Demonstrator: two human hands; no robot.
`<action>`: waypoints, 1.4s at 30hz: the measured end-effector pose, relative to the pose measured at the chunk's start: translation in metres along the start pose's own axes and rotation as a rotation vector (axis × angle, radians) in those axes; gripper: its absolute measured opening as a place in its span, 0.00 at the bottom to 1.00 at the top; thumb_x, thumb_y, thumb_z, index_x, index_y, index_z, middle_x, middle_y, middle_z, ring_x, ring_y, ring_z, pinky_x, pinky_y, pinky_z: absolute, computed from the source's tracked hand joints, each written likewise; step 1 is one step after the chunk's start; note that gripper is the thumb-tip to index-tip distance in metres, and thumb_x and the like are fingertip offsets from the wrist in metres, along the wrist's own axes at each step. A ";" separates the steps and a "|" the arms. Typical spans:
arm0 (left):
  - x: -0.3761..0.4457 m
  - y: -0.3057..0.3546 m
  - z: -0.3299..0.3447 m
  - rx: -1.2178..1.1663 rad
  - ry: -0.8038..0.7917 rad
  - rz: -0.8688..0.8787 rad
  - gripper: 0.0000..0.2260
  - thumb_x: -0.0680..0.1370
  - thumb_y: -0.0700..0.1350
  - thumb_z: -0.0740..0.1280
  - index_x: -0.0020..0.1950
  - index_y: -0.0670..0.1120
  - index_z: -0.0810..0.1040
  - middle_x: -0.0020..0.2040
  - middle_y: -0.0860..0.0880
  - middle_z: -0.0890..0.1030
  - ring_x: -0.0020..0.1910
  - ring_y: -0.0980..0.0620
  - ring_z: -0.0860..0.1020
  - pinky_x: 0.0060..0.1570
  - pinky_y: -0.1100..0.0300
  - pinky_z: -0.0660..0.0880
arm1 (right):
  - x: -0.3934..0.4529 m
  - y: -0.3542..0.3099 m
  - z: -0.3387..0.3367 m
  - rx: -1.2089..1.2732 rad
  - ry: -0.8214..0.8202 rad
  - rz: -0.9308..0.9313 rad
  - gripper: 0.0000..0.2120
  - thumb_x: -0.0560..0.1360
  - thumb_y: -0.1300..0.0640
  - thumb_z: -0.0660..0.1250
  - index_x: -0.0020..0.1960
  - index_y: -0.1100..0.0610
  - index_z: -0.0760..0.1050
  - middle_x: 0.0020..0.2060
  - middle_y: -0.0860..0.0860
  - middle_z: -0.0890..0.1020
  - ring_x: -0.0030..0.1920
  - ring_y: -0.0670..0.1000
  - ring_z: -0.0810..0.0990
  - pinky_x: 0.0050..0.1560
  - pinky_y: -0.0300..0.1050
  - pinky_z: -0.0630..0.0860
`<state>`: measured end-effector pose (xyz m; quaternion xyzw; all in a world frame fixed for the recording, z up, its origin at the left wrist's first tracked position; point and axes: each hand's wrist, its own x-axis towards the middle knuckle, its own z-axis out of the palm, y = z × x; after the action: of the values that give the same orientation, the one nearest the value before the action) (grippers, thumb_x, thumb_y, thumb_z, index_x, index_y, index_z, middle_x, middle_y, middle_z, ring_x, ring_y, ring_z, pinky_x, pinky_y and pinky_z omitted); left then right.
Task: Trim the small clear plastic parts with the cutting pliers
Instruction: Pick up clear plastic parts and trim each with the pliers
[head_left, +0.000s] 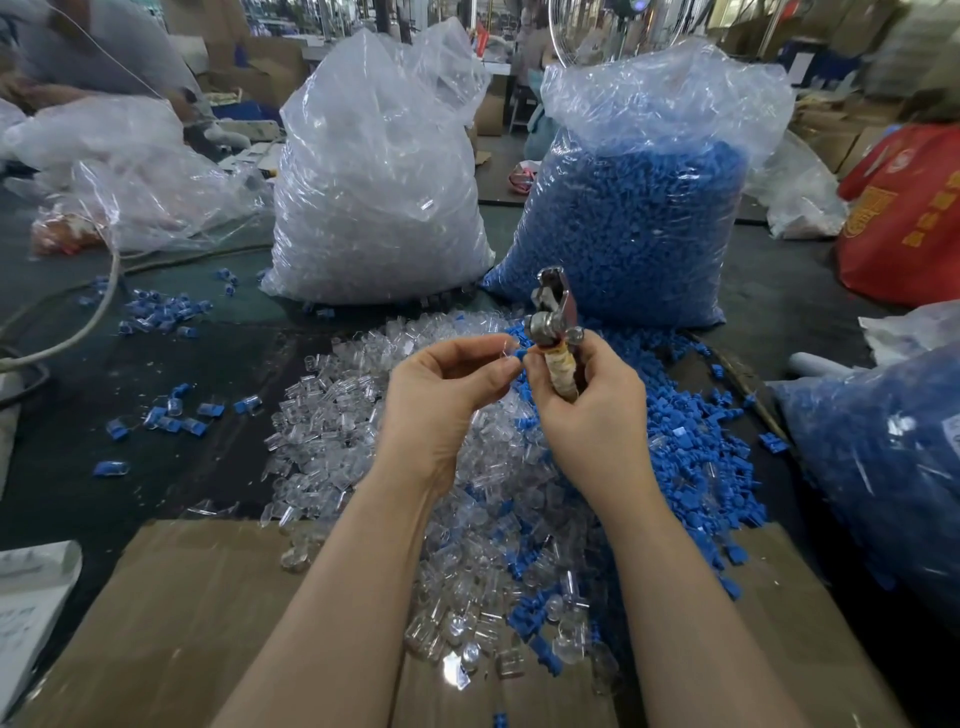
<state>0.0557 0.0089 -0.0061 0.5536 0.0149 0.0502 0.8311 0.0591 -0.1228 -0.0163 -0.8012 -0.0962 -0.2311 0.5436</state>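
Clear plastic parts (332, 431) lie heaped on the dark worktable (171, 364), mixed on their right side with a spread of small blue parts (691, 447); the heap spills onto the cardboard sheet (171, 618) at the near edge. One clear part (506, 347) is up off the heap, pinched between thumb and fingertips of the left hand (441, 387), though it is too glassy and small to make out its shape. The right hand (592, 410) is wrapped round the tape-bound handle of the cutting pliers (555, 325), whose metal head points upward, above and just beside the pinched part. Whether the blades are parted I cannot tell.

The step in hand looks like presenting a fresh piece to the tool: the part is held close to the pliers but not yet between the blades. The next move probably calls for tipping the head down or lifting the part into the blades, lining up the excess, then one squeeze. Behind stand a bag of clear parts (374, 187) and a bag of blue parts (628, 218).
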 end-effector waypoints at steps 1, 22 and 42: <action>0.000 0.000 0.000 0.002 0.003 0.004 0.09 0.62 0.39 0.77 0.41 0.47 0.86 0.43 0.45 0.86 0.43 0.51 0.83 0.46 0.62 0.80 | 0.000 0.000 0.000 -0.011 -0.006 0.000 0.04 0.76 0.54 0.70 0.45 0.52 0.77 0.34 0.44 0.80 0.34 0.43 0.77 0.36 0.42 0.75; 0.000 0.003 -0.003 0.014 0.044 0.018 0.09 0.73 0.32 0.72 0.47 0.44 0.83 0.44 0.44 0.86 0.46 0.51 0.84 0.48 0.62 0.81 | 0.007 0.004 -0.019 -0.123 -0.227 0.124 0.02 0.75 0.55 0.69 0.47 0.52 0.79 0.37 0.49 0.83 0.39 0.53 0.80 0.45 0.57 0.79; -0.003 -0.001 -0.003 0.255 0.003 0.096 0.10 0.72 0.33 0.74 0.44 0.49 0.85 0.39 0.51 0.86 0.40 0.57 0.82 0.45 0.65 0.80 | 0.005 0.000 -0.015 -0.099 -0.191 0.047 0.06 0.72 0.49 0.69 0.47 0.49 0.79 0.37 0.42 0.82 0.40 0.45 0.80 0.44 0.52 0.79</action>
<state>0.0530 0.0107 -0.0084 0.6547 -0.0042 0.0881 0.7507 0.0599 -0.1370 -0.0091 -0.8473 -0.1172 -0.1454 0.4971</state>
